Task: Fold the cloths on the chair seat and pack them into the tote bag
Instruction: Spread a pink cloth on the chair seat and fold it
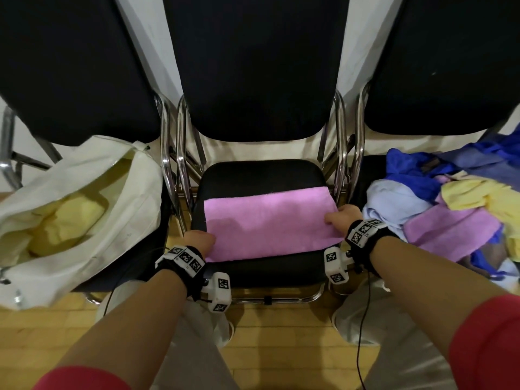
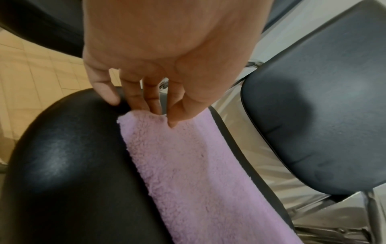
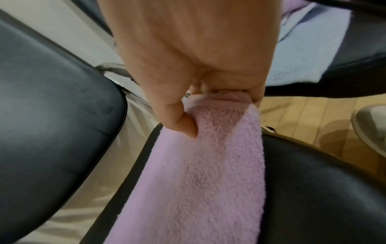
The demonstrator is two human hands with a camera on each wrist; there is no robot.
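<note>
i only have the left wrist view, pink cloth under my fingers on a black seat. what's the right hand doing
Observer: The right hand pinches the opposite end of the pink cloth, thumb on top.
Operator: is the bag anywhere close
Observer: Yes, the tote bag lies open on the chair to the left of the middle chair seat.
Operator: anything in it yet
Observer: A yellow cloth is already inside.
Operator: more left to fold?
Observer: A pile of cloths, blue, yellow and pink, sits on the chair to the right.
</note>
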